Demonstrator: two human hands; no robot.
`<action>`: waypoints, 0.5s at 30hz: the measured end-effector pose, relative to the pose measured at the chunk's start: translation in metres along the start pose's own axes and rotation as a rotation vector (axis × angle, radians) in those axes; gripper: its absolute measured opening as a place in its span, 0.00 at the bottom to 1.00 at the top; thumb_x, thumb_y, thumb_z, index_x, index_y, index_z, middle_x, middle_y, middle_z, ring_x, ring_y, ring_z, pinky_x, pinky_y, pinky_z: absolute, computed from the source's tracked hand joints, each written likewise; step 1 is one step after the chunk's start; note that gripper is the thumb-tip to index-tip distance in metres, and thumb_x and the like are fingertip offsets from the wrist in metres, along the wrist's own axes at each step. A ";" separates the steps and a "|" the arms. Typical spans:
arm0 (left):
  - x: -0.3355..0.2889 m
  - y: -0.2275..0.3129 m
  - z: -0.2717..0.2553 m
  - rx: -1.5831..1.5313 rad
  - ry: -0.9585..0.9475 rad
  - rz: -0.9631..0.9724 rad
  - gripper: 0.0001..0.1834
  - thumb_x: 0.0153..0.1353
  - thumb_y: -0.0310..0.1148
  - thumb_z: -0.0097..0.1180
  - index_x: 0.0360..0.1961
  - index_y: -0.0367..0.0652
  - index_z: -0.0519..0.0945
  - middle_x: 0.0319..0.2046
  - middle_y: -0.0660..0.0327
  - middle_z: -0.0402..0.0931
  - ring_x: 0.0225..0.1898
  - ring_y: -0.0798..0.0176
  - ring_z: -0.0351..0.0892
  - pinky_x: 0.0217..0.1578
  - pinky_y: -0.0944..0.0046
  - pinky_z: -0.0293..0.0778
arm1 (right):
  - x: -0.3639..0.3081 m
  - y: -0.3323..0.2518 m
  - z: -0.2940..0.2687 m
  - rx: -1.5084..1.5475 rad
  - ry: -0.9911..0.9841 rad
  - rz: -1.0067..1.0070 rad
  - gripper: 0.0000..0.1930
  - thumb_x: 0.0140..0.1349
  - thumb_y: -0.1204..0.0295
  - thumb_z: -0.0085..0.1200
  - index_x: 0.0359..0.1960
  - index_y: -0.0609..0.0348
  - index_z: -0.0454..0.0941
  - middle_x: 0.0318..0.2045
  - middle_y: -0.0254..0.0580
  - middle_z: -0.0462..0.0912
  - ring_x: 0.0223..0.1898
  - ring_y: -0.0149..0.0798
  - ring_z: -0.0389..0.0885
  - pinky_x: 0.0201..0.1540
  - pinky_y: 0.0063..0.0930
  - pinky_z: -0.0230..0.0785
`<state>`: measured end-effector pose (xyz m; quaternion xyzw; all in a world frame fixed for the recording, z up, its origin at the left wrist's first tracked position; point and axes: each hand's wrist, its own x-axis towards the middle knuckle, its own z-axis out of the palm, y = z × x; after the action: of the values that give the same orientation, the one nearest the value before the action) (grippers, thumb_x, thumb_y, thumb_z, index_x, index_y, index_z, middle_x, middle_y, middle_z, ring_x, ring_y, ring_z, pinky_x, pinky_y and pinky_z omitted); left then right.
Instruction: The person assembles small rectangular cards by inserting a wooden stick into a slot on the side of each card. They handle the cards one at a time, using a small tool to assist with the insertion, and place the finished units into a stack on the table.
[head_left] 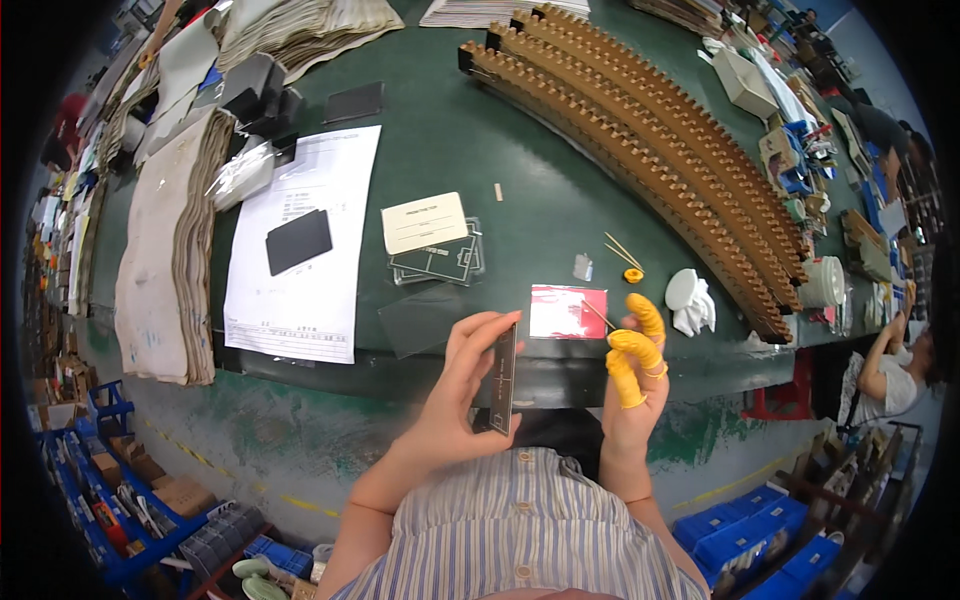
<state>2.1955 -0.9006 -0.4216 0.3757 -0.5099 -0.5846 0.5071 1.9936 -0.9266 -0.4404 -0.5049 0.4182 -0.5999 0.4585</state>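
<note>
My left hand (pixel 462 385) grips a thin dark panel (pixel 504 385) with white printed lines by its edges, tilted so that it shows nearly edge-on. Yellow finger cots cover several fingers of my right hand (pixel 636 385). Those fingers pinch a thin wooden stick (pixel 597 314), its tip pointing up and left over a pink-red sheet (pixel 567 311) in clear film. Beyond the left hand, similar dark panels (pixel 436 262) lie stacked under a cream card (pixel 423 222). A clear film sheet (pixel 420 320) lies close to that hand.
Right of the sheet are loose sticks (pixel 624 252), a small yellow cup (pixel 633 276) and crumpled white cloth (pixel 691 303). Long notched brown racks (pixel 640 150) curve across the table's right. At left, a black panel (pixel 300 243) rests on printed paper (pixel 290 310) beside stacked boards (pixel 165 250).
</note>
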 end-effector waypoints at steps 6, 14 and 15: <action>0.002 0.000 0.002 0.137 -0.072 0.008 0.49 0.40 0.18 0.58 0.69 0.37 0.56 0.63 0.56 0.48 0.68 0.59 0.53 0.69 0.52 0.51 | -0.008 -0.005 0.004 0.043 -0.049 -0.017 0.09 0.62 0.77 0.56 0.41 0.52 0.84 0.63 0.45 0.66 0.63 0.42 0.64 0.66 0.39 0.52; 0.000 0.001 0.002 0.167 -0.088 -0.002 0.50 0.40 0.17 0.56 0.70 0.38 0.55 0.63 0.56 0.48 0.69 0.59 0.51 0.69 0.56 0.50 | -0.005 -0.007 0.002 -0.919 -0.068 -0.405 0.17 0.49 0.77 0.58 0.41 0.43 0.87 0.60 0.48 0.68 0.59 0.50 0.59 0.61 0.40 0.53; -0.001 0.001 0.002 0.171 -0.073 0.001 0.50 0.40 0.17 0.56 0.70 0.39 0.55 0.63 0.56 0.48 0.68 0.59 0.52 0.68 0.55 0.50 | 0.000 -0.002 0.001 -0.980 -0.077 -0.399 0.17 0.50 0.77 0.57 0.40 0.42 0.88 0.60 0.47 0.69 0.59 0.50 0.59 0.61 0.41 0.52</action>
<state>2.1939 -0.8994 -0.4207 0.3956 -0.5765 -0.5518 0.4545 1.9946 -0.9263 -0.4380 -0.7516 0.5281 -0.3906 0.0605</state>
